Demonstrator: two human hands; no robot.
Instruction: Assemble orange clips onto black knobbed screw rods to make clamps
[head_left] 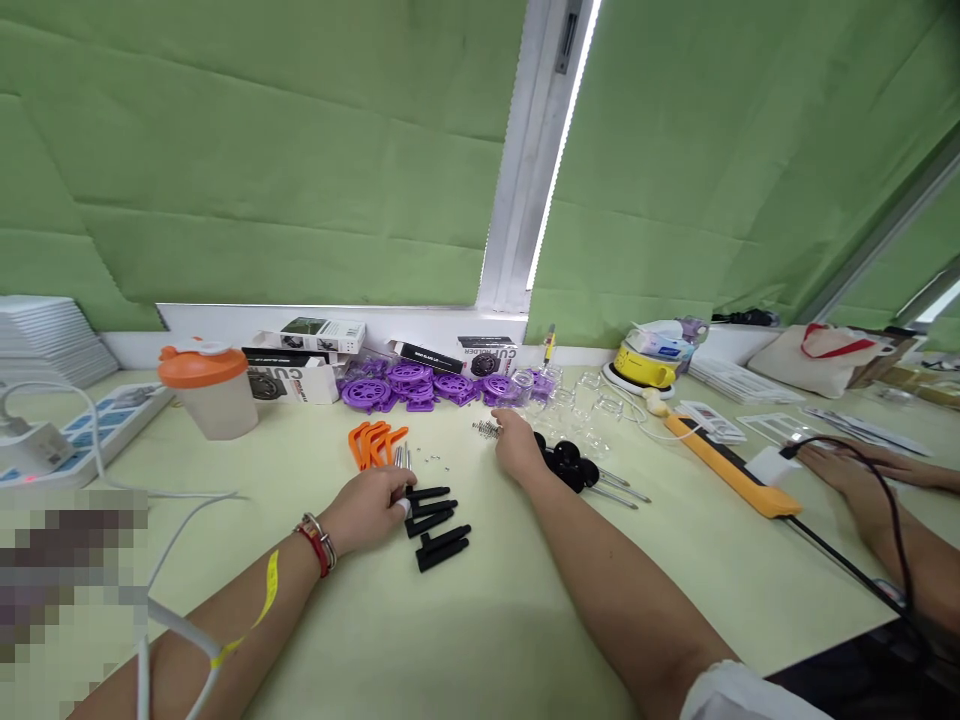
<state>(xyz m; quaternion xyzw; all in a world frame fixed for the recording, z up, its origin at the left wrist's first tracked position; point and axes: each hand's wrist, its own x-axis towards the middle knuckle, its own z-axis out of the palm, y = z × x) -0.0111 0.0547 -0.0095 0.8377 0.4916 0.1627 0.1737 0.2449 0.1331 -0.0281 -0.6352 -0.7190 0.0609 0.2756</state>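
My left hand (373, 508) is low over the table, its thumb and fingers closed around the near end of a black plastic tube (430, 493). More black tubes with short side stubs (444, 546) lie just right of and below it. Thin metal pins (403, 457) and orange bent hooks (373, 443) are beyond this hand. Farther forward, my right hand (519, 450) has its fingertips together beside a small pile of metal springs (486, 429); whether a spring is between them cannot be made out. Black round knobs (568, 465) with metal shafts (619, 492) lie partly behind my right forearm.
Purple plastic parts (409, 385), cup holder boxes (296, 380) and clear plastic pieces (581, 410) line the back. An orange-lidded cup (217, 395) and power strip (97, 430) stand left. Rightward are an orange-black strip (731, 465) and another person's hands (847, 468).
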